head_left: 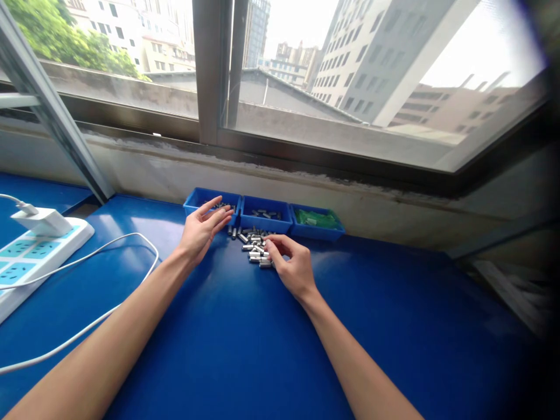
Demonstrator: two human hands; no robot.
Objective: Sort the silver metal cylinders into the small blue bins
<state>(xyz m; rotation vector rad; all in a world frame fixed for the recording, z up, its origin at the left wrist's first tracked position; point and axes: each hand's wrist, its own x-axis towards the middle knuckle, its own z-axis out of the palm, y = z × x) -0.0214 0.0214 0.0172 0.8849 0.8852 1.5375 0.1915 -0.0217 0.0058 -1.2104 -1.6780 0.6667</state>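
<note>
A loose pile of small silvery metal cylinders (254, 248) lies on the blue table in front of three blue bins. My right hand (292, 262) is at the pile's right side, thumb and fingertips pinched together over the pieces; whatever sits between them is hidden. Over the front of the left bin (192, 205) hovers my left hand (203, 230), fingers stretched out and apart, holding nothing. Small metal pieces show inside that bin, partly behind the fingers. The middle bin (266, 225) contains several metal cylinders. In the right bin (319, 233) there is green material (321, 219).
On the left, a white power strip (83, 230) carries a plugged-in white adapter (41, 221). A white cable (146, 236) loops across the table beside my left forearm. Behind the bins stand a wall and a window frame (210, 87); a metal post (65, 116) rises at left.
</note>
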